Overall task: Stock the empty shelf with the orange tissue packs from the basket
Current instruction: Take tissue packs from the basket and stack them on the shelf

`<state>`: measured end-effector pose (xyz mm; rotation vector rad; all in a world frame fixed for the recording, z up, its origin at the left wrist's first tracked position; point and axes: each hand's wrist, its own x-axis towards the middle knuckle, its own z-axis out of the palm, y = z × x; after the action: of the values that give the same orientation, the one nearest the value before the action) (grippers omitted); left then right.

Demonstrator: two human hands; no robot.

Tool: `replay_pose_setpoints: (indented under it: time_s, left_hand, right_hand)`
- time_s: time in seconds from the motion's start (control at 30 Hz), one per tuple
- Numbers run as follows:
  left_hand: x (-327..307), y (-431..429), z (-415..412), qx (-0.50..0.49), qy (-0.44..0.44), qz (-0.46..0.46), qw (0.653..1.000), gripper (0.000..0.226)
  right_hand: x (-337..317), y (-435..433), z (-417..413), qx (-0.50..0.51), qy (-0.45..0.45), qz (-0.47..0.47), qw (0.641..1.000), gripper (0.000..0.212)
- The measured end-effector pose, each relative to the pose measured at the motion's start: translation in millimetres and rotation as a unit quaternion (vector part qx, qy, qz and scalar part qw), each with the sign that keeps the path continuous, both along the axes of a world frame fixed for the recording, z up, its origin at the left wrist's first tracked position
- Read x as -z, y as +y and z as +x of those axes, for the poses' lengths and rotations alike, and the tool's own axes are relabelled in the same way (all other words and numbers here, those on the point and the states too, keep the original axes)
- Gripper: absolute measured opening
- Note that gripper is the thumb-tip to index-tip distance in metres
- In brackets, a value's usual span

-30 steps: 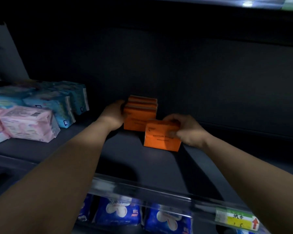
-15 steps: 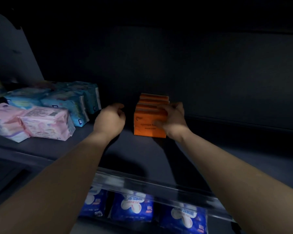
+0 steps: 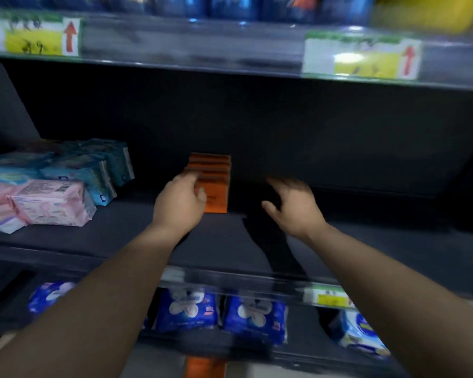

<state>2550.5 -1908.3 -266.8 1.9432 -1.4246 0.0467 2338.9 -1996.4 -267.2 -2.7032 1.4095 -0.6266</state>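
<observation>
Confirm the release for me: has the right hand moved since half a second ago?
Yes: the right hand has pulled rightward off the orange pack row, now apart.

1. Stands as a dark store shelving unit, closed at the rear by a near-black back panel (image 3: pixel 325 137).
2. Carries two blurred price labels with red up-arrows on the upper shelf edge (image 3: pixel 191 47): left label (image 3: pixel 36 36), right label (image 3: pixel 362 57).
3. Bears pink packs (image 3: pixel 47 203) and teal packs (image 3: pixel 93 170) at the left of the dark shelf board (image 3: pixel 115 236).
4. Ends in front in a clear rail (image 3: pixel 246 282) with a small yellow label (image 3: pixel 329 298).
5. Shows blue packs (image 3: pixel 186 309) on the level beneath.
6. Lies dim inside, brighter above, with glare on the right label.
</observation>
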Motion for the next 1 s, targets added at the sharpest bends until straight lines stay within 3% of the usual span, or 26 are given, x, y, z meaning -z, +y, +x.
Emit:
replay_pose_setpoints:
  time_s: [0.2, 0.6, 1.0]
  left_hand:
    - [-15, 35, -92, 0.060, -0.010, -0.006, 0.998, 0.038]
    - [-9, 120, -276, 0.174, -0.027, 0.043, 0.984, 0.041]
    - [52, 133, -445, 0.285, -0.023, 0.130, 0.949, 0.032]
  right_hand:
    - [-18, 62, -98, 0.060, 0.035, 0.046, 0.997, 0.059]
    - [-31, 189, -314, 0.164, 0.041, 0.051, 0.984, 0.057]
    - [35, 246, -469, 0.258, 0.002, 0.144, 0.955, 0.050]
